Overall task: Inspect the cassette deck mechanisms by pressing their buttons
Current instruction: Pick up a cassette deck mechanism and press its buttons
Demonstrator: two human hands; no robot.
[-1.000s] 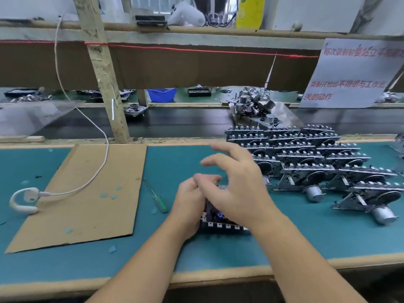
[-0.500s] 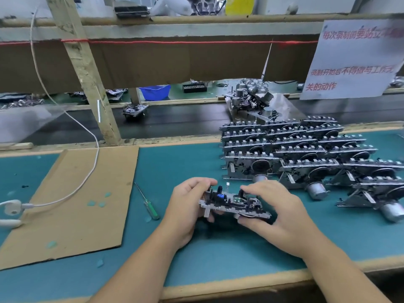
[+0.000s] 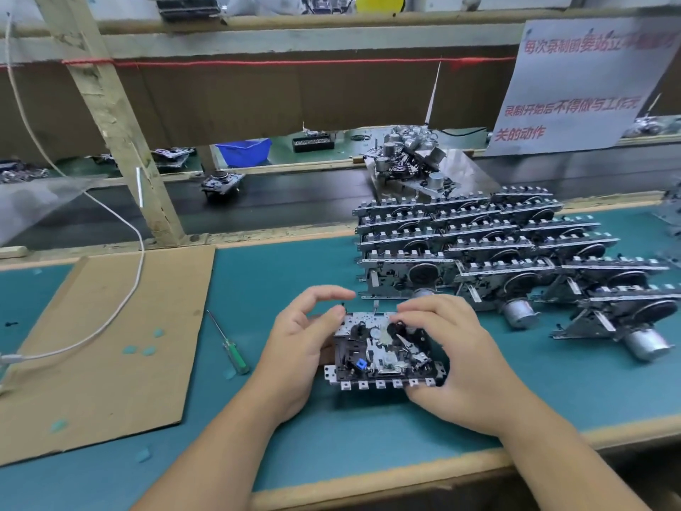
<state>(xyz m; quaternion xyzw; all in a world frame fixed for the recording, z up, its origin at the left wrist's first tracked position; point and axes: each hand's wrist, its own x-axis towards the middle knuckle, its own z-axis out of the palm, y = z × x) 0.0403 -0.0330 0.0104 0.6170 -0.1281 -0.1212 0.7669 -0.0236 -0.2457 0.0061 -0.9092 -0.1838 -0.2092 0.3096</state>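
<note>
One cassette deck mechanism (image 3: 381, 351) is held between both hands above the teal bench, its top face tilted toward me and its row of white buttons (image 3: 379, 383) along the near edge. My left hand (image 3: 298, 348) grips its left side, thumb on the top corner, index finger lifted. My right hand (image 3: 460, 359) grips the right side, with fingertips on the far part of its top face. Its right end is hidden under my right hand.
Several more mechanisms (image 3: 490, 248) lie in rows at the right, motors (image 3: 646, 343) sticking out. A green-handled screwdriver (image 3: 230, 346) lies left of my hands beside a cardboard sheet (image 3: 99, 348). A white cable (image 3: 110, 215) hangs at the left. A conveyor (image 3: 294, 201) runs behind the bench.
The mechanism has been tipped up so its top face and button row turn toward me. Both hands shifted their hold on its sides. The view moved closer.
</note>
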